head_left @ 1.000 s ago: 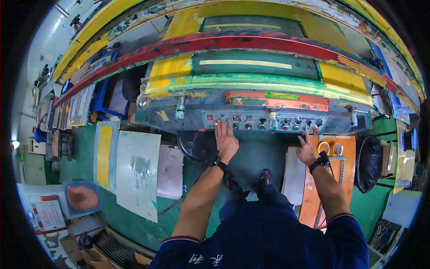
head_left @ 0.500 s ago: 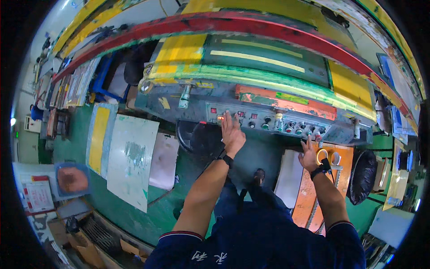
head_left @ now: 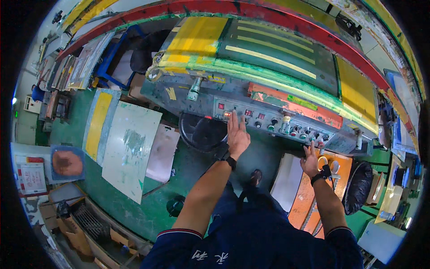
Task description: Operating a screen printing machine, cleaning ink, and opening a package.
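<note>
A grey control panel [head_left: 273,122] with small red displays, knobs and buttons runs along the front of a large machine. My left hand [head_left: 238,138] lies against its left part, fingers stretched upward beside a lit red display [head_left: 227,114]. Toward the panel's right end, my right hand [head_left: 309,162] reaches up with its fingers extended, one fingertip at a button [head_left: 312,141]. Neither hand grips anything. Above the panel is the machine's dark green bed [head_left: 277,49] with pale yellow strips, flanked by yellow sheeting [head_left: 197,38]. A red beam [head_left: 286,17] crosses over the bed.
A black round stool [head_left: 197,134] stands below the panel's left side. Pale boards [head_left: 132,143] lean at the left. An orange cart [head_left: 301,208] holding tape rolls [head_left: 334,167] stands at my right, beside a black bag [head_left: 359,186]. Open cartons [head_left: 78,233] lie at the lower left.
The red beam has shifted up and away from the bed's front edge, uncovering more yellow strips. The view has shifted a little. Both hands stay at the panel.
</note>
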A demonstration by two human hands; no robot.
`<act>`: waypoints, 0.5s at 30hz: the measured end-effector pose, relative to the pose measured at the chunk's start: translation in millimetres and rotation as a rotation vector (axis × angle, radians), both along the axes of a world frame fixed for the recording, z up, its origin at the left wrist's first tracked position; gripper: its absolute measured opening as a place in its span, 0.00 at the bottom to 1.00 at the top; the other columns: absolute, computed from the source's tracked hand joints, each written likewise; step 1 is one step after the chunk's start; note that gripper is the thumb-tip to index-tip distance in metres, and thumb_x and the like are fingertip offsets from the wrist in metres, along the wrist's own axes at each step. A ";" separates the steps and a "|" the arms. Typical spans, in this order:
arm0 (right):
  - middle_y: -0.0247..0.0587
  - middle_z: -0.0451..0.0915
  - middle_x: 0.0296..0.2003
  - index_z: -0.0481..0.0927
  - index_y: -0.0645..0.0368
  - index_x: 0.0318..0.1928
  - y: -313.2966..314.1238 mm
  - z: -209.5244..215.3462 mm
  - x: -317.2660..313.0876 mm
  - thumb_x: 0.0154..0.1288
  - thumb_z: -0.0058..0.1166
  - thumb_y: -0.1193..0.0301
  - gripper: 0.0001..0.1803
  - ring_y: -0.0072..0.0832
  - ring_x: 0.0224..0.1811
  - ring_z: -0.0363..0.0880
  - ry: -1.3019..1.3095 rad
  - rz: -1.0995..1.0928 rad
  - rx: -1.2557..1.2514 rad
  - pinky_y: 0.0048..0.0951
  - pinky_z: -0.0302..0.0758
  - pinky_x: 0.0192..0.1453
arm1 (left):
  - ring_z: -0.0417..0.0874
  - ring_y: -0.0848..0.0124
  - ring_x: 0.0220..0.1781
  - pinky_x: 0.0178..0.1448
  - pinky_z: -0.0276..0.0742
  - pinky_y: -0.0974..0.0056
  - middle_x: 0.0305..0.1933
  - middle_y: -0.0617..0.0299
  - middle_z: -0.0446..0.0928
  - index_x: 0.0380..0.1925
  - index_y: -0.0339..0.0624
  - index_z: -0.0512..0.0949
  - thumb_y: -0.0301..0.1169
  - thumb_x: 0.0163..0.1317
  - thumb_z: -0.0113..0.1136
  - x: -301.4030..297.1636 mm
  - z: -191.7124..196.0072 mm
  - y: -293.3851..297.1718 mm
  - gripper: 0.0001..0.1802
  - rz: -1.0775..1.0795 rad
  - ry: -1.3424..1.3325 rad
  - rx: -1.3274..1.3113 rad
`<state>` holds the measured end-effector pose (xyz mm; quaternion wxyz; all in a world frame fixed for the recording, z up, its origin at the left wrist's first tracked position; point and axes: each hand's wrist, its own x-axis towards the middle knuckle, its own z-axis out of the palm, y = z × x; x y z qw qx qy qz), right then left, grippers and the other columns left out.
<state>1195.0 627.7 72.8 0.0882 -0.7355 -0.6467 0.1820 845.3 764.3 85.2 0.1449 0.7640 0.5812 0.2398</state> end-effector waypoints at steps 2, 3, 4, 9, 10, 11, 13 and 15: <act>0.59 0.45 0.71 0.69 0.61 0.59 0.1 -0.5 1.0 0.45 0.54 0.78 0.34 0.55 0.61 0.66 -0.010 0.013 0.019 0.40 0.71 0.60 | 0.46 0.43 0.74 0.73 0.49 0.49 0.71 0.37 0.47 0.62 0.30 0.63 0.27 0.47 0.59 0.4 0.2 5.1 0.37 -0.012 0.012 -0.018; 0.60 0.45 0.70 0.69 0.61 0.59 0.1 -0.5 1.7 0.45 0.54 0.78 0.34 0.55 0.61 0.66 -0.016 0.024 0.031 0.40 0.71 0.60 | 0.46 0.43 0.74 0.74 0.49 0.49 0.71 0.37 0.46 0.62 0.30 0.63 0.28 0.48 0.59 0.9 0.0 6.8 0.38 -0.001 0.020 -0.013; 0.60 0.45 0.70 0.69 0.61 0.59 0.3 -0.5 2.2 0.45 0.54 0.78 0.34 0.55 0.61 0.66 -0.018 0.016 0.029 0.40 0.72 0.59 | 0.46 0.43 0.74 0.74 0.48 0.49 0.72 0.38 0.46 0.62 0.31 0.62 0.28 0.48 0.59 1.1 -0.3 7.7 0.38 0.003 0.032 -0.029; 0.60 0.45 0.70 0.69 0.61 0.59 -0.5 -0.8 4.3 0.46 0.55 0.77 0.33 0.55 0.61 0.67 -0.044 0.028 0.023 0.41 0.73 0.57 | 0.46 0.44 0.74 0.74 0.48 0.50 0.72 0.39 0.45 0.63 0.32 0.61 0.28 0.48 0.59 3.2 -2.0 10.1 0.39 0.027 0.054 -0.003; 0.60 0.45 0.70 0.69 0.61 0.59 -0.9 -1.0 4.4 0.46 0.55 0.77 0.33 0.55 0.61 0.67 -0.049 0.027 0.030 0.42 0.73 0.57 | 0.46 0.44 0.74 0.74 0.48 0.50 0.73 0.39 0.45 0.63 0.32 0.61 0.28 0.48 0.59 3.8 -1.8 10.2 0.39 0.024 0.061 -0.006; 0.60 0.45 0.70 0.69 0.61 0.59 -1.1 -1.0 4.5 0.46 0.55 0.77 0.33 0.56 0.61 0.67 -0.068 0.054 0.057 0.42 0.73 0.57 | 0.46 0.44 0.74 0.74 0.48 0.50 0.73 0.39 0.45 0.63 0.32 0.62 0.29 0.48 0.59 4.3 -1.3 10.8 0.39 0.024 0.076 -0.028; 0.60 0.45 0.70 0.70 0.61 0.58 -1.6 -0.9 4.1 0.46 0.55 0.77 0.33 0.56 0.61 0.66 -0.071 0.054 0.072 0.42 0.73 0.57 | 0.47 0.43 0.74 0.74 0.49 0.49 0.72 0.38 0.45 0.63 0.32 0.62 0.28 0.48 0.59 5.2 0.5 10.8 0.38 0.035 0.063 -0.028; 0.61 0.45 0.70 0.70 0.62 0.58 -1.9 -0.2 3.6 0.46 0.55 0.77 0.32 0.57 0.62 0.65 -0.010 0.043 0.045 0.42 0.73 0.58 | 0.47 0.42 0.73 0.74 0.48 0.48 0.72 0.36 0.46 0.62 0.30 0.62 0.27 0.48 0.57 6.0 2.9 10.6 0.38 0.030 0.048 -0.040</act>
